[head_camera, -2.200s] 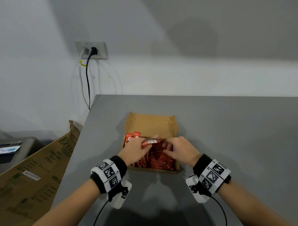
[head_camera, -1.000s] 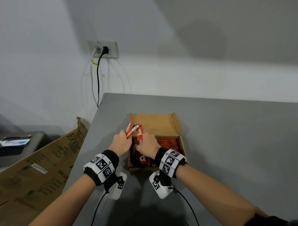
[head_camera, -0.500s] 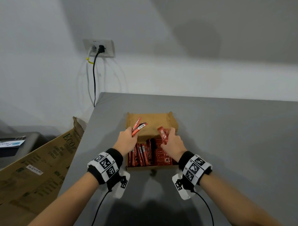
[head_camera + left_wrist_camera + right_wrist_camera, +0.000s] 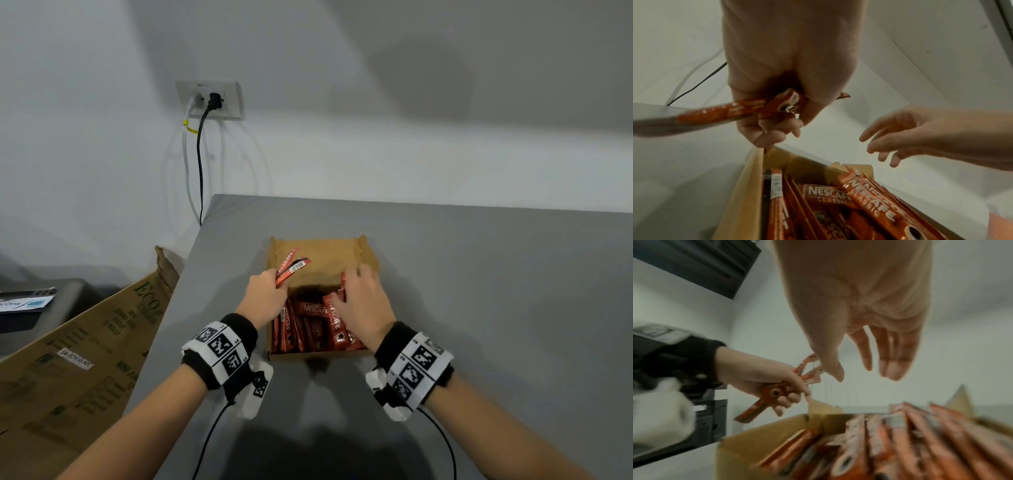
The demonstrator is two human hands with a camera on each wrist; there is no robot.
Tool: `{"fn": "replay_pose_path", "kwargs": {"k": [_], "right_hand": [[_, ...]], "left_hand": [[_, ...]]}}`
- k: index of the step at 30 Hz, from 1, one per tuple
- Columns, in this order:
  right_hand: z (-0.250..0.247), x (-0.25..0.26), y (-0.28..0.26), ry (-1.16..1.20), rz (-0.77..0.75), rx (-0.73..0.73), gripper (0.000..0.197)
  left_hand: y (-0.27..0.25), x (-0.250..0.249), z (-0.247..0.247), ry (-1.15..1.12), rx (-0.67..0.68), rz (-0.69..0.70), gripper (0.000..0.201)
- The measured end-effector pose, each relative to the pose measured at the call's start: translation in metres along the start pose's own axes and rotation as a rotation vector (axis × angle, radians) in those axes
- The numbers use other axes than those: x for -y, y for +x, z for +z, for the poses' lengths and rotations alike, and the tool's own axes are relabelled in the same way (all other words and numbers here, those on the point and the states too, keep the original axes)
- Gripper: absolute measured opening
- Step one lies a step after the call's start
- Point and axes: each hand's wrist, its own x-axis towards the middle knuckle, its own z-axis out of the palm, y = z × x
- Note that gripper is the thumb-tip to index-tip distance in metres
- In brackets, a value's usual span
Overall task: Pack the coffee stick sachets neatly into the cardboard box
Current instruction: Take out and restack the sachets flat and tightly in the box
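Sachets [image 4: 313,325] mostly packed already, lying lengthwise in the cardboard box [image 4: 322,255] mid-table, though a bit jumbled toward the right. Left hand [image 4: 262,296] over the box's left wall, clutching a few loose sticks [image 4: 291,266]; right hand [image 4: 364,301] hovering over the pile, fingers spread, empty. Probably next: slot those sticks in flat. Only visible from the left wrist: one sachet [image 4: 873,201] lying crossways.

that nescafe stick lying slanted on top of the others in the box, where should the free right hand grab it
Probably by its raised far end, from above. The slanted sachet lies diagonally across the packed sachets in the cardboard box, so that end stands clear for a pinch across its narrow width. The right hand is open above it; the left hand already grips other sticks.
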Motion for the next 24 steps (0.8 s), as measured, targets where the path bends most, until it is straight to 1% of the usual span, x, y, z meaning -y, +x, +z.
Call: {"fn": "replay_pose_path", "kwargs": {"k": [2, 4, 6, 9, 11, 13, 15, 18, 20, 22, 24], "right_hand": [[0.007, 0.018, -0.004, 0.064, -0.022, 0.121, 0.021], [0.019, 0.03, -0.005, 0.022, -0.032, 0.223, 0.022], [0.028, 0.035, -0.003, -0.079, -0.088, 0.23, 0.021], [0.033, 0.04, 0.0, -0.336, -0.204, 0.189, 0.028], [0.034, 0.04, 0.003, -0.429, -0.154, 0.211, 0.028], [0.038, 0.037, 0.007, -0.465, -0.102, 0.278, 0.026], [0.04, 0.035, 0.012, -0.479, -0.122, 0.294, 0.024], [0.034, 0.032, 0.019, -0.367, -0.149, 0.256, 0.018], [0.029, 0.023, 0.025, -0.155, -0.123, 0.208, 0.014], [0.02, 0.015, 0.028, 0.09, -0.056, 0.182, 0.017], [0.01, 0.01, 0.029, 0.326, -0.001, 0.145, 0.016]], "left_hand": [[0.002, 0.001, -0.001, 0.029, -0.021, -0.017, 0.012], [0.004, 0.004, -0.002, 0.049, -0.042, -0.037, 0.014], [0.005, 0.008, -0.003, 0.067, -0.043, -0.063, 0.014], [0.004, 0.014, -0.001, 0.075, -0.01, -0.085, 0.012], [0.003, 0.014, 0.0, 0.068, 0.007, -0.087, 0.013], [0.001, 0.013, 0.001, 0.05, 0.018, -0.088, 0.014], [0.001, 0.011, 0.001, 0.044, 0.017, -0.077, 0.016], [0.001, 0.01, 0.0, 0.024, 0.005, -0.057, 0.011], [0.001, 0.01, -0.003, 0.01, -0.003, -0.048, 0.011], [0.002, 0.01, -0.005, 0.002, -0.007, -0.042, 0.012], [0.002, 0.01, -0.005, -0.013, -0.013, -0.037, 0.012]]}}
